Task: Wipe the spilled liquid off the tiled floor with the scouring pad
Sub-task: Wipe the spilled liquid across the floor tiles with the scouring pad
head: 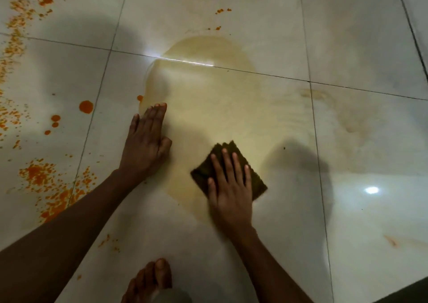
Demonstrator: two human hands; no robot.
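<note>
One bare foot point(150, 279) shows nearest. The right hand point(229, 187), fingers spread, presses flat on the scouring pad point(254, 182) inside the yellowish spilled liquid point(208, 108). Left of it, the left hand point(146, 140) lies flat on the tiled floor point(359, 48), fingers together, at the spill's edge. Orange splatters point(39, 175) lie further left.

Both arms reach forward; left hand point(144, 144) and right hand point(229, 187) lie flat, fingers extended.

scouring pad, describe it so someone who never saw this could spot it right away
Find the yellowish puddle across the pale floor tiles. At its near edge the right hand presses flat on the scouring pad, the only dark brown square there.
</note>
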